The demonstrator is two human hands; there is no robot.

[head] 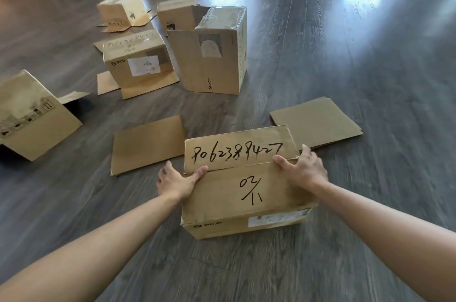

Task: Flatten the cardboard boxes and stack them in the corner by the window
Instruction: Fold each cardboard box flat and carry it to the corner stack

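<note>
The box [246,193] between the hands [176,182] is tan cardboard, its top flaps marked with black handwritten digits and a black fraction-like scrawl; its near side carries a small black logo and a white label; the flat sheet [148,147] just beyond the left hand and the one [318,122] beyond the right hand [304,168] are plain tan; the floor [370,79] is dark grey wood grain with pale bluish-white glare patches; farther beyond the hands, a tan box [138,62] bears a white label and black scribbles; the tall box [217,60] has a grey-and-white printed patch; far left of the left hand, a tan box [32,116] shows black handling symbols.
</note>
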